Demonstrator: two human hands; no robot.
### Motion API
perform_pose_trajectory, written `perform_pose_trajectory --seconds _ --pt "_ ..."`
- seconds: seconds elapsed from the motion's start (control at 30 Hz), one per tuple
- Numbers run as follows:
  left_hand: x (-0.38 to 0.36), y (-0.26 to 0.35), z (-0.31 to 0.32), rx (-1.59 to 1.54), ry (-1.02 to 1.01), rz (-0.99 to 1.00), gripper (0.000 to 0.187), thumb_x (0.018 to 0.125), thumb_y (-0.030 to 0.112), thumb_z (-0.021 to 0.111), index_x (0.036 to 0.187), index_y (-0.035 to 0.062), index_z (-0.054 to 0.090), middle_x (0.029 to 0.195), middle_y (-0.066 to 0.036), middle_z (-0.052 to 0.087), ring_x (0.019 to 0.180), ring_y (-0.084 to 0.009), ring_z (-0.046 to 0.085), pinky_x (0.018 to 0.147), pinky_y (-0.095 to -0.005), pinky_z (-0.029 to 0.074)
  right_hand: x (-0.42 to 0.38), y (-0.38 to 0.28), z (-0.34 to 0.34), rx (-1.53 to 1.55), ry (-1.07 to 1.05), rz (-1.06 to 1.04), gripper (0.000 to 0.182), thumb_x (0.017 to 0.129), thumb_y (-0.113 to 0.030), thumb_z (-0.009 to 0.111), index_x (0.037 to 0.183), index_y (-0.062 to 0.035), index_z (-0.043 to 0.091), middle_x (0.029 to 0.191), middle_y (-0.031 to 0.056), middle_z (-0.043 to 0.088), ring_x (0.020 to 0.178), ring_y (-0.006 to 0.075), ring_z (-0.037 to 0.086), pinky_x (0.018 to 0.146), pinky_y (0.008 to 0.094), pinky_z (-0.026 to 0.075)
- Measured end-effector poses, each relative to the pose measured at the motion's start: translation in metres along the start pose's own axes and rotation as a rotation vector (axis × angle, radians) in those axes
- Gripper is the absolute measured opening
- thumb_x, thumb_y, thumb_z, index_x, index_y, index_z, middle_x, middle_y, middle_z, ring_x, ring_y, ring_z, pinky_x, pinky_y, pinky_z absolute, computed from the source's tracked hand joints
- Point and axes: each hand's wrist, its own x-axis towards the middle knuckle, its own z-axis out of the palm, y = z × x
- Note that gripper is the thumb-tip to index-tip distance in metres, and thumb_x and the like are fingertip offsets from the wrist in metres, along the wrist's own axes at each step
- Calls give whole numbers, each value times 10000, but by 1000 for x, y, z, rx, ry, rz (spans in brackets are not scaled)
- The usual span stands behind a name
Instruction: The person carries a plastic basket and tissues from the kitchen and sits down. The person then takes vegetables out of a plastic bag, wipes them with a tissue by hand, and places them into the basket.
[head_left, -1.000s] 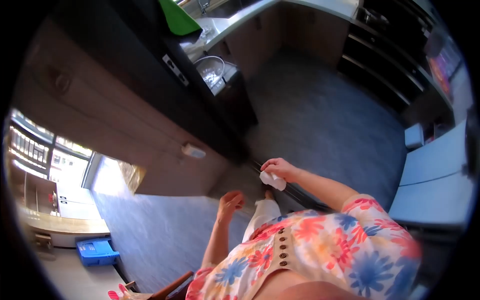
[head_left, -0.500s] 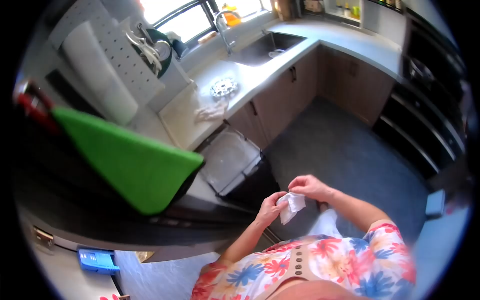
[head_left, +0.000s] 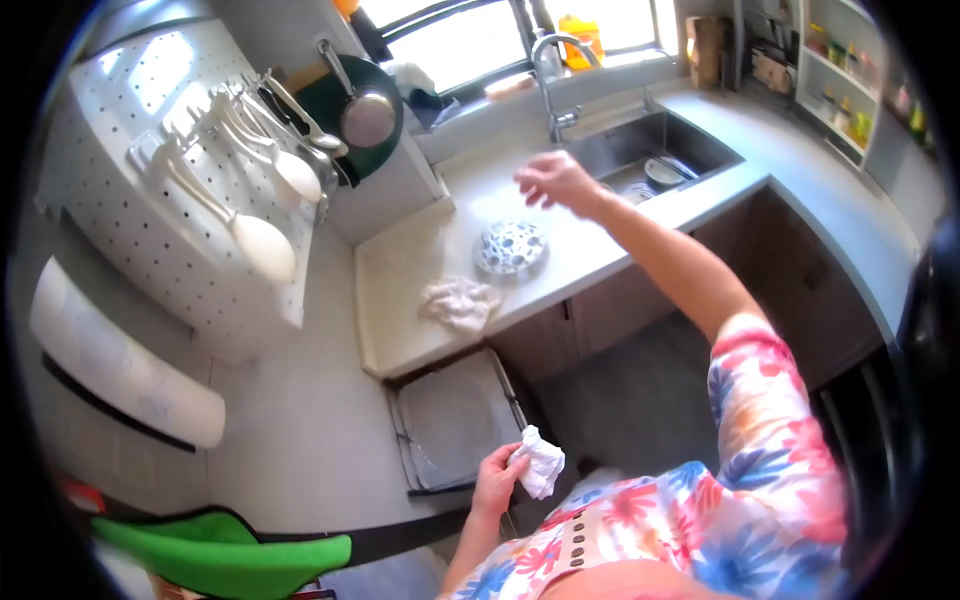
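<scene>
My left hand (head_left: 497, 480) is closed on a crumpled white tissue (head_left: 541, 463), low in the view beside the bin. My right hand (head_left: 560, 183) is raised over the counter, between the tap and a bowl with a blue and white pattern (head_left: 511, 247). Its fingers are partly bent and apart, with nothing seen between them. Left of the patterned bowl, a crumpled pale cloth (head_left: 460, 303) lies near the counter's front edge.
A lidded bin (head_left: 455, 420) stands below the counter (head_left: 395, 270). Dishes lie in the sink (head_left: 655, 150) under the tap (head_left: 550, 90). Utensils hang on a white pegboard (head_left: 150, 200). A green object (head_left: 220, 560) is at the lower left.
My right hand has left the tissue and reached up and forward over the counter. My left hand still holds the tissue. The view has moved closer to the counter and pegboard.
</scene>
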Motion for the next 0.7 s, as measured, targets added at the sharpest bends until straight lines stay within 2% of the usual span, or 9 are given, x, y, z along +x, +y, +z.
perform_pose_trajectory --seconds 0.1,0.2,0.27,0.33,0.4,0.47,0.53,0.6,0.7 --pt "38 7 16 -141 64 63 269 812 37 598 1071 -31 576 937 -65 626 832 -123 587 755 -242 468 81 -27 -2 -172 14 -41 216 827 -239 597 897 -38 634 716 28 623 575 95 604 460 216 449" --pt "59 22 23 -20 232 85 268 801 27 602 1061 -36 584 932 -68 623 829 -125 580 750 -245 467 170 -37 2 -187 -2 -106 225 829 -246 592 918 -46 647 726 31 629 581 91 609 466 217 454" --pt "63 30 22 -71 315 100 272 788 17 611 1053 -42 589 926 -74 621 815 -123 576 736 -241 466 221 -52 8 -314 7 -181 251 831 -261 573 947 -53 652 712 36 635 593 98 620 476 225 465" --pt "75 37 33 -163 444 120 272 784 13 615 1048 -47 588 921 -74 622 803 -121 577 730 -238 467 296 -58 19 -317 44 -282 252 818 -292 556 891 -80 671 693 45 643 599 126 631 542 271 495" --pt "82 45 34 -174 574 153 277 779 7 616 1047 -52 582 913 -76 625 786 -122 583 724 -243 473 371 -74 31 -476 125 -442 279 795 -339 532 826 -105 683 696 67 655 653 197 648 651 335 507" --pt "93 45 43 -243 706 178 278 777 1 614 1046 -56 576 906 -78 628 770 -124 590 718 -247 479 431 -83 45 -602 211 -563 294 787 -353 505 786 -121 685 762 94 663 757 262 645 745 383 490" --pt "105 42 50 -356 824 218 275 777 -5 610 1044 -58 572 900 -80 632 756 -128 598 713 -252 486 476 -95 60 -707 255 -607 310 789 -363 495 827 -121 684 852 133 658 862 303 626 777 412 480" --pt "118 55 66 -423 876 257 270 776 -7 608 1039 -53 572 903 -90 634 759 -136 606 714 -254 491 517 -112 80 -789 390 -686 391 868 -403 453 871 -68 657 792 96 657 717 230 647 697 376 504" --pt "132 68 80 -403 938 275 273 776 4 613 1039 -54 567 902 -100 636 767 -144 613 713 -258 497 557 -144 100 -799 436 -719 408 872 -420 456 956 -60 628 845 129 649 794 279 637 696 393 505"
